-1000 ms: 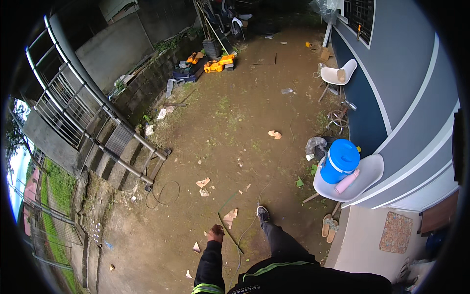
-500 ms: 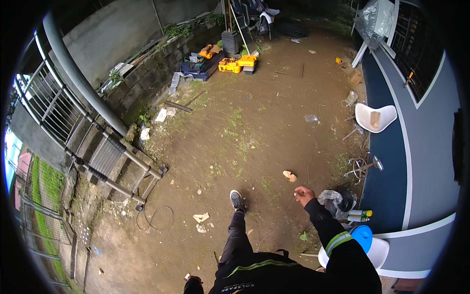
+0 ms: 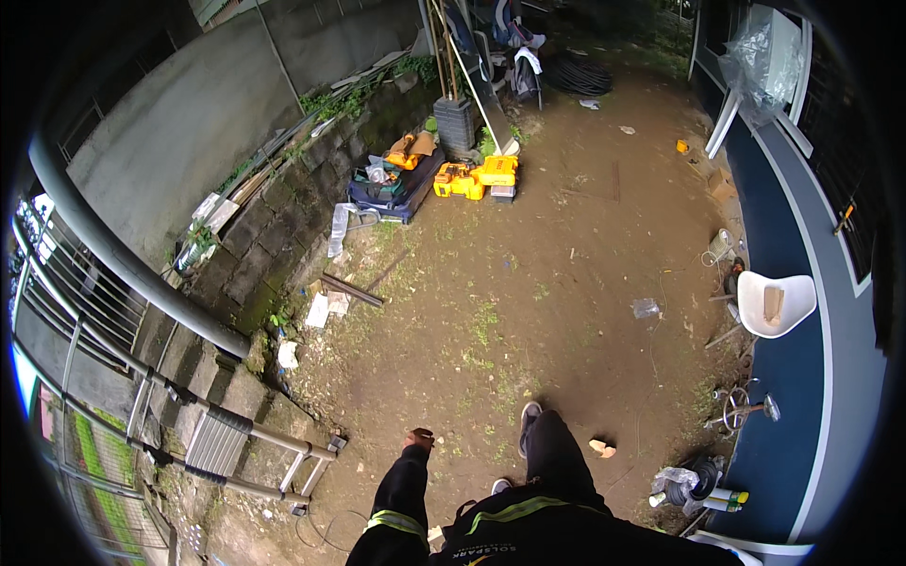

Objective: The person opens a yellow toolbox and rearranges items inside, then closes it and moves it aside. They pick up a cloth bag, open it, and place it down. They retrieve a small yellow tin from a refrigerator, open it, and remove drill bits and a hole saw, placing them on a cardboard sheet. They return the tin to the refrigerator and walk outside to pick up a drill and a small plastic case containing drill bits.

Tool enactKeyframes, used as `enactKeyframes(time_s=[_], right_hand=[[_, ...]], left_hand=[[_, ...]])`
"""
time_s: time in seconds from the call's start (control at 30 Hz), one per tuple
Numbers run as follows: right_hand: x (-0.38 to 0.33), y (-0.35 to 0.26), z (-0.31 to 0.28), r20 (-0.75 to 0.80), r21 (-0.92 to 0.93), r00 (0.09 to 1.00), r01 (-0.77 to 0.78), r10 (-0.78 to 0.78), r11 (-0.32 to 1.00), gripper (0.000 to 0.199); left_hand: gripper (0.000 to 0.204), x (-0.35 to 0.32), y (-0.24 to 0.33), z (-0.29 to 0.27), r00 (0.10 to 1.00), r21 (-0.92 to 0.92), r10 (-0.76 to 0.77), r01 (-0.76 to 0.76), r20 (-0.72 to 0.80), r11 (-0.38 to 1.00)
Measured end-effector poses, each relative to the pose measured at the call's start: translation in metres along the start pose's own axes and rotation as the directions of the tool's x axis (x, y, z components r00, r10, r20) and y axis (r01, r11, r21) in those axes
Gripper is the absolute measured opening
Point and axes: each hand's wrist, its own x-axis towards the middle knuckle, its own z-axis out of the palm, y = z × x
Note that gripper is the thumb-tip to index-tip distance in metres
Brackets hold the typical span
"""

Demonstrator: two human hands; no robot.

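Observation:
My left hand (image 3: 419, 438) is held out ahead of my body over the bare dirt, with a dark sleeve and a bright reflective band behind it. Its fingers look loosely curled in, and nothing shows in them. The nearest thing to it is the metal telescopic ladder (image 3: 283, 441), which leans at the left; hand and ladder are apart. My right hand is not in view, hidden below or beyond the lower edge. Both of my shoes (image 3: 529, 424) stand on the ground, one ahead of the other.
Yellow tool cases (image 3: 460, 181) and a dark blue bag (image 3: 401, 203) lie by the block wall. A white chair shell (image 3: 776, 304), a metal swivel base (image 3: 741, 408) and spray cans (image 3: 727, 498) line the blue wall. A coil of black cable (image 3: 578, 74) lies at the back.
I have stepped forward, and the tool cases and chair appear nearer. My left hand has swung forward into plain view; my right hand has dropped out of view.

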Motion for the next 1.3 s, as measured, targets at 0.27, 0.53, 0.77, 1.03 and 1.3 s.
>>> enactKeyframes(time_s=[0.27, 0.53, 0.77, 1.03, 1.3], right_hand=[[0.158, -0.308, -0.047, 0.027, -0.033, 0.999, -0.024, 0.024, 0.999, 0.021], [0.187, -0.845, -0.156, -0.161, -0.161, 0.781, 0.583, -0.604, 0.797, 0.020], [0.192, -1.110, -0.174, -0.144, -0.250, 0.703, 0.655, -0.696, 0.713, 0.020], [0.228, -1.186, -0.138, -0.018, -0.295, 0.977, 0.196, -0.210, 0.935, 0.040], [0.299, -1.413, -0.098, -0.122, -0.404, 0.885, 0.369, -0.449, 0.837, 0.039]], left_hand=[[0.025, 0.241, 0.196, -0.053, 0.993, 0.096, 0.110, -0.106, -0.044, 0.990], [0.041, 0.298, 0.180, -0.130, 0.825, 0.855, -0.322, -0.322, 0.464, 0.406], [0.052, 0.406, 0.219, -0.160, 0.664, 0.791, -0.451, -0.391, 0.597, 0.471], [0.058, 0.739, 0.399, -0.189, 0.803, 0.745, -0.057, -0.519, 0.593, 0.420], [0.021, 0.938, 0.732, -0.304, 0.979, -0.608, 0.074, 0.057, 0.188, 0.792]])
